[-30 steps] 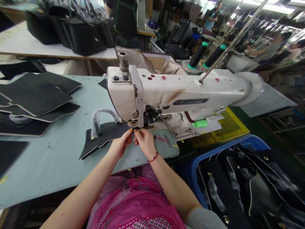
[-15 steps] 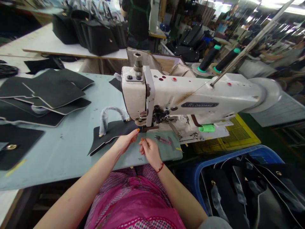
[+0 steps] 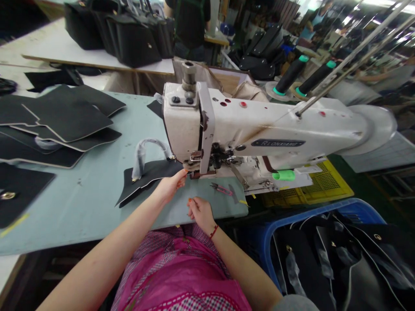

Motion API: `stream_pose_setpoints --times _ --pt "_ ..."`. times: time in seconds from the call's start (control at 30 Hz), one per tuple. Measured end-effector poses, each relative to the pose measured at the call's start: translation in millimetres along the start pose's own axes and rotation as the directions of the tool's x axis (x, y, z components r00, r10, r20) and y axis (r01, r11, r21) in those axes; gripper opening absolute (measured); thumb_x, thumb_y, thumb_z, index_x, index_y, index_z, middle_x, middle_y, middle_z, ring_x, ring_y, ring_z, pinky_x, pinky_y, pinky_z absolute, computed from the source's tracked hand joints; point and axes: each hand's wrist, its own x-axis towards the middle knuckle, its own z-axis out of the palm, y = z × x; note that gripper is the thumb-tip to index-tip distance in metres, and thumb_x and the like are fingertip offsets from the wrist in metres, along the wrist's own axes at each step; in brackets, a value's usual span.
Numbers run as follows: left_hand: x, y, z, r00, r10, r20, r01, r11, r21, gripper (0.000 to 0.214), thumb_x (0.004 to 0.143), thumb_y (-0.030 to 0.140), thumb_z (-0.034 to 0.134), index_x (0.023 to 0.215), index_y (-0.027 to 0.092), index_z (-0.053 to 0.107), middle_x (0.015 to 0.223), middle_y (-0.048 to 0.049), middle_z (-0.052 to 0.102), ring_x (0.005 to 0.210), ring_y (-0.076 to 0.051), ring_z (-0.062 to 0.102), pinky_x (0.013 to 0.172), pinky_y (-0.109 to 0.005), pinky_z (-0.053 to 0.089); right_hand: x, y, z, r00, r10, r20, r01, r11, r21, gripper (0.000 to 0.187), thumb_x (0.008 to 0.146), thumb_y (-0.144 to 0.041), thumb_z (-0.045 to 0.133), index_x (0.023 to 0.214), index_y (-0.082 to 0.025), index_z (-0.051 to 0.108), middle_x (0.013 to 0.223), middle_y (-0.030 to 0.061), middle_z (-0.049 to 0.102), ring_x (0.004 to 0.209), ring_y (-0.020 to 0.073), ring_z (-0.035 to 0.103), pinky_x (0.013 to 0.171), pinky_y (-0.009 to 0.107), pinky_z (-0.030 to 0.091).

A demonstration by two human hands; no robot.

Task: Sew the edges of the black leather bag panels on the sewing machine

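Observation:
A black leather bag panel [image 3: 152, 171] with a pale edge lies on the table under the head of the white sewing machine [image 3: 184, 125]. Its handle [image 3: 139, 160] stands up in clear plastic wrap. My left hand [image 3: 171, 186] is closed at the panel's right end, thumb on top, close to the presser foot. My right hand [image 3: 200, 211] is apart from the panel, nearer the table's front edge, with its fingers curled together. Whatever it may hold is too small to make out. Pink-handled thread snips [image 3: 221, 188] lie to the right of the hands.
Several black panels [image 3: 65, 114] are piled on the table's left side. A blue basket [image 3: 270, 229] of wrapped black pieces stands at the right, below the table. Behind it sits a yellow crate [image 3: 337, 185]. Black bags [image 3: 132, 39] and a person [image 3: 191, 26] are beyond the machine.
My right hand has drawn back from the needle area toward me, widening the gap to my left hand. My left hand stays at the panel's end. The view has shifted slightly.

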Motion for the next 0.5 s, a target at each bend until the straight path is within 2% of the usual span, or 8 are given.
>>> stream_pose_setpoints --times 0.33,0.5 --pt "6.1 -0.3 5.3 0.996 0.046 -0.08 -0.05 0.997 -0.05 0.049 0.067 0.041 0.077 0.051 0.02 0.036 0.048 0.0081 0.026 0.046 -0.006 0.021 0.047 -0.024 0.022 1.5 1.9 -1.2 1.0 -0.001 0.025 0.003 0.998 -0.06 0.042 0.097 -0.05 0.04 0.08 -0.018 0.061 0.058 -0.0005 0.059 0.046 0.0092 0.054 0.047 0.018 0.042" --pt "1.4 -5.9 17.3 0.974 0.058 -0.22 -0.078 0.993 -0.084 0.042 0.065 0.042 0.077 0.053 0.018 0.044 0.049 0.0079 0.03 0.048 -0.006 0.025 0.049 -0.023 0.025 2.9 3.7 -0.6 1.0 -0.001 0.019 0.002 0.998 -0.059 0.04 0.097 -0.048 0.04 0.08 -0.019 0.061 0.057 -0.0007 0.059 0.046 0.0096 0.054 0.047 0.019 0.043"
